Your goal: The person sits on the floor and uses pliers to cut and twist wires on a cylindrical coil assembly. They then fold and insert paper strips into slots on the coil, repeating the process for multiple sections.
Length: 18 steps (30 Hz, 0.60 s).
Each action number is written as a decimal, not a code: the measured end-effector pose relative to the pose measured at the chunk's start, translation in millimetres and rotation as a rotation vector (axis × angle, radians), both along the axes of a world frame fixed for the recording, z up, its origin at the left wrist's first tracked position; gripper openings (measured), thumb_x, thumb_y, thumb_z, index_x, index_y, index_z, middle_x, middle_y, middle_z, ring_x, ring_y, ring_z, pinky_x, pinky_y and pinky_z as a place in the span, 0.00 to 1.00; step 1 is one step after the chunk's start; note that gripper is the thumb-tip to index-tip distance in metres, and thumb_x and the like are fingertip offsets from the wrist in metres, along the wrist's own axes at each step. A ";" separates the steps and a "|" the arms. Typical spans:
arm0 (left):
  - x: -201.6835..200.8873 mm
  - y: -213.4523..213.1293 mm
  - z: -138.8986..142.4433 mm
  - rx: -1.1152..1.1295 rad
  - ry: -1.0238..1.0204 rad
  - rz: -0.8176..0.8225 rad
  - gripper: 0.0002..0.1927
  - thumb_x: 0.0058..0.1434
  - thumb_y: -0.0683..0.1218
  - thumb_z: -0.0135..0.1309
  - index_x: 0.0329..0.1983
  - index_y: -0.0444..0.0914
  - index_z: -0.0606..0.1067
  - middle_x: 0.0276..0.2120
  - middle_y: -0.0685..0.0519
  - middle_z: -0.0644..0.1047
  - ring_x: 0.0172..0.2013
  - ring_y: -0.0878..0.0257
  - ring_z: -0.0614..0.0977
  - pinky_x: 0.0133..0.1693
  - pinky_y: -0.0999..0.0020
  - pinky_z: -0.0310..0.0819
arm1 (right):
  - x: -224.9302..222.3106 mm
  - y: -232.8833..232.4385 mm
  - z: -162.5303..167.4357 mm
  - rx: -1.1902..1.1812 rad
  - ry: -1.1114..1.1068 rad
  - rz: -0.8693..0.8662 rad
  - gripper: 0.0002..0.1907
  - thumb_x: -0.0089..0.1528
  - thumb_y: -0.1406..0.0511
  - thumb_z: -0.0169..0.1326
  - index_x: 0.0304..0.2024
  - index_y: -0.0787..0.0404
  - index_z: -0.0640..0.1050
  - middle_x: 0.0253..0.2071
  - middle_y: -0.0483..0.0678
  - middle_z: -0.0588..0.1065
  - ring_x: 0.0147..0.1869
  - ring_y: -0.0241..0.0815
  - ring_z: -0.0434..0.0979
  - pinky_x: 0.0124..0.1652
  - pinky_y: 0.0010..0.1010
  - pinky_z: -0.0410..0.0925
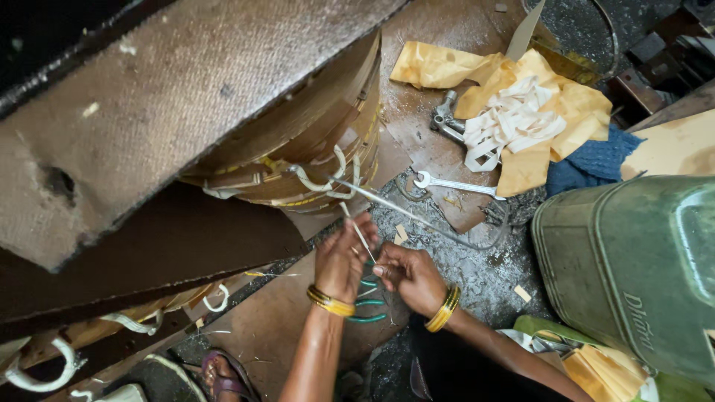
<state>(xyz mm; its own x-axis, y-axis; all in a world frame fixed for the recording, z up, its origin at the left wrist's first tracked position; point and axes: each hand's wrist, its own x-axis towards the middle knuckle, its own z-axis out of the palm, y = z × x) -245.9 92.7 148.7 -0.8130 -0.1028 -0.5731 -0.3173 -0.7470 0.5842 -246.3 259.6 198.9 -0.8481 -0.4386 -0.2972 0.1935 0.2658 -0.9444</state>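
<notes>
Nearest me: my left hand point(341, 257) and right hand point(408, 277), both with yellow bangles, held together low over the floor. Left fingers pinch a thin whitish strand point(360, 237); right fingertips close on its lower end. Green-handled pliers point(370, 301) lie on the brown board point(275, 320) directly beneath the hands, untouched.

The strand runs up toward the wound coil point(313, 152), wrapped in brown paper layers with white tape ties point(328, 181) at its lower edge.

Judgement: I am mid-tie, working the strand end near the coil's base. The next move would call for steady tension and a fine pinch.

Farther: an open-ended spanner point(456, 184) on the gritty floor, crumpled yellow paper point(521, 97) carrying white tape scraps point(514, 119), a green metal can point(633, 260) at right.
</notes>
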 end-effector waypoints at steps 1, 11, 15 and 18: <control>1.0 -0.5 0.2 0.002 -0.012 -0.010 0.18 0.70 0.50 0.48 0.49 0.30 0.78 0.38 0.47 0.81 0.37 0.61 0.81 0.40 0.68 0.75 | -1.4 -1.7 2.1 0.023 0.030 0.007 0.09 0.64 0.69 0.56 0.28 0.64 0.75 0.17 0.43 0.72 0.22 0.30 0.70 0.26 0.27 0.64; -21.3 -11.5 -12.1 -0.035 0.119 0.098 0.12 0.71 0.45 0.54 0.47 0.29 0.75 0.37 0.50 0.80 0.35 0.64 0.80 0.38 0.71 0.76 | 3.1 1.9 11.0 0.084 0.080 0.014 0.09 0.63 0.67 0.58 0.28 0.63 0.74 0.16 0.43 0.70 0.21 0.32 0.70 0.25 0.29 0.63; -1.6 -5.2 14.5 -0.017 -0.082 -0.011 0.15 0.67 0.47 0.49 0.46 0.31 0.78 0.36 0.48 0.82 0.36 0.61 0.83 0.39 0.69 0.76 | 2.7 -0.9 7.1 0.022 0.007 -0.018 0.08 0.62 0.67 0.57 0.29 0.62 0.74 0.17 0.44 0.71 0.22 0.32 0.70 0.25 0.29 0.63; -7.6 -3.1 16.6 0.025 -0.055 -0.034 0.13 0.68 0.44 0.52 0.48 0.30 0.77 0.36 0.48 0.81 0.37 0.59 0.82 0.42 0.66 0.77 | 0.9 -3.4 6.4 0.089 0.088 0.032 0.09 0.63 0.66 0.58 0.28 0.62 0.75 0.17 0.44 0.72 0.21 0.32 0.71 0.25 0.29 0.64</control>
